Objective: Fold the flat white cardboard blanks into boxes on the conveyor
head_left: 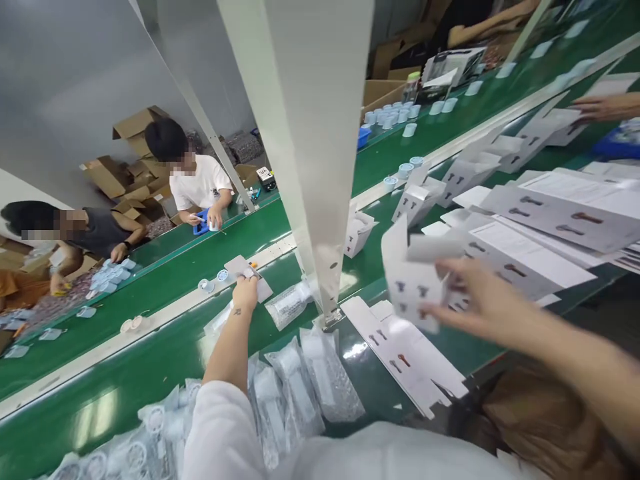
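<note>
My right hand (467, 300) grips a white carton (413, 287) printed with small pictures of handheld devices, its top flaps standing up. Reaching over the green belt, my left hand (245, 293) is closed on a flat pale card (263, 288); a bit of orange shows beside its fingers. A bubble-wrapped device (290, 303) lies just right of that hand. Nearer to me are several more wrapped devices (300, 393) in a row. Below the carton lies a flattened carton (400, 353) with the same pictures.
A white post (315, 167) rises between my hands. Stacked flat cartons (565, 220) are at the right, with several opened cartons (465, 170) behind. Across the green belt (165, 267), co-workers (200, 180) handle pale blue parts. Another person's hand (605, 107) is at far right.
</note>
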The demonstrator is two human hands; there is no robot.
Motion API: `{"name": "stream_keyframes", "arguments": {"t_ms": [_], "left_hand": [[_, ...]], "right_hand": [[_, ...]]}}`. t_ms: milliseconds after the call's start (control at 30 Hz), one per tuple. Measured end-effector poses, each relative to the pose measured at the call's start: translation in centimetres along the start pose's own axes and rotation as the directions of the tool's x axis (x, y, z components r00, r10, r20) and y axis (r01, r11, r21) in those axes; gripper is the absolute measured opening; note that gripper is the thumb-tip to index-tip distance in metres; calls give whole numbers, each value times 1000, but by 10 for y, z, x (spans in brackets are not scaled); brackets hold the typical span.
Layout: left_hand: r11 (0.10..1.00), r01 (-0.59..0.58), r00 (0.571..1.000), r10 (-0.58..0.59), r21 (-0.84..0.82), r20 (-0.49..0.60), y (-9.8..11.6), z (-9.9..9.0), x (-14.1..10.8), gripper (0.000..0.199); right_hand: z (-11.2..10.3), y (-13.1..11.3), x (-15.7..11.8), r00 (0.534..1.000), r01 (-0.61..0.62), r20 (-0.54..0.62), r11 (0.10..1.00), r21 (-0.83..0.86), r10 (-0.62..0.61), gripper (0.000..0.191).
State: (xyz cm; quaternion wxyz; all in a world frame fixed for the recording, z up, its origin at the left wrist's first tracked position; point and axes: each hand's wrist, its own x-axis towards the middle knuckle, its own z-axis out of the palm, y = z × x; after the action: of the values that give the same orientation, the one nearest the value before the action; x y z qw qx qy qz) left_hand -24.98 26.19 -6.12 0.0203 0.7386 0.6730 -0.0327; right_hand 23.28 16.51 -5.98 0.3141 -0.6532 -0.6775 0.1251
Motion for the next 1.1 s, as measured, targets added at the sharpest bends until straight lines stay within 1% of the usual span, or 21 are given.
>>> {"name": "stream_keyframes", "arguments": {"t_ms": [33, 67, 100, 167, 233, 300, 333, 400, 433, 500, 533, 600, 700, 767, 833, 900, 933, 1000, 1033, 1067, 1100], "left_hand": [[1000, -17, 1000, 17, -5, 2, 0, 2, -2, 24], [999, -31, 1000, 31, -8, -3, 0, 4, -5, 20], [999, -45, 999, 45, -12, -11, 2, 5, -10, 18], [996, -79, 997, 79, -28, -13, 11, 13, -22, 22], [992, -109, 994, 111, -57, 24, 27, 30, -32, 21], [989, -118, 988, 126, -92, 84, 45, 54, -34, 18], [988, -111, 986, 122, -106, 113, 53, 66, -32, 28], [989, -77, 982, 97, -123, 164, 67, 86, -26, 50], [990, -58, 979, 82, -129, 185, 72, 93, -22, 54], [989, -28, 974, 59, -142, 217, 80, 97, -15, 48], [988, -17, 972, 52, -151, 229, 83, 95, -13, 40], [984, -3, 968, 47, -176, 247, 84, 81, -14, 26], [977, 18, 965, 40, -213, 260, 70, 43, -36, 21], [974, 48, 968, 9, -220, 251, 52, 10, -68, 31], [965, 110, 975, -59, -236, 216, 32, -24, -114, 36], [870, 229, 973, -190, -436, 131, 23, -51, -162, 33], [801, 243, 969, -230, -548, 92, 26, -61, -184, 33], [664, 181, 968, -252, -726, 10, 50, -68, -214, 33], [625, 118, 975, -220, -772, -29, 69, -66, -221, 33], [614, 47, 983, -167, -788, -72, 91, -62, -224, 33], [635, -26, 989, -97, -772, -114, 113, -56, -223, 33]], "right_hand": [[22, -15, -24, 994, -3, 112, 999, 46, -2, 65], [45, -27, -46, 987, -29, 160, 998, 61, 19, 60], [68, -36, -67, 984, -42, 177, 997, 62, 30, 59], [109, -45, -99, 986, 2, 164, 999, 53, -11, 57], [137, -46, -119, 989, 58, 135, 997, 47, -64, 49], [149, -44, -128, 986, 99, 128, 994, 45, -103, 43], [149, -43, -128, 984, 111, 133, 993, 46, -116, 41], [140, -43, -125, 983, 123, 135, 991, 48, -128, 38], [133, -44, -122, 984, 124, 126, 991, 49, -129, 36], [121, -47, -115, 987, 124, 92, 991, 54, -129, 34], [117, -49, -111, 989, 126, 72, 991, 56, -129, 33], [112, -51, -106, 987, 147, 58, 987, 59, -150, 31], [111, -53, -102, 970, 217, 104, 975, 42, -220, 33], [109, -55, -100, 951, 263, 160, 964, 41, -266, 35], [106, -57, -98, 931, 284, 219, 957, 63, -291, 35], [103, -59, -95, 910, 296, 276, 950, 96, -311, 38], [101, -60, -94, 898, 301, 300, 947, 113, -321, 39], [99, -61, -91, 877, 293, 347, 942, 161, -332, 41], [99, -60, -90, 869, 273, 371, 942, 194, -328, 41], [98, -59, -88, 863, 244, 392, 942, 229, -319, 39], [98, -58, -86, 861, 214, 406, 942, 261, -308, 37]]}}
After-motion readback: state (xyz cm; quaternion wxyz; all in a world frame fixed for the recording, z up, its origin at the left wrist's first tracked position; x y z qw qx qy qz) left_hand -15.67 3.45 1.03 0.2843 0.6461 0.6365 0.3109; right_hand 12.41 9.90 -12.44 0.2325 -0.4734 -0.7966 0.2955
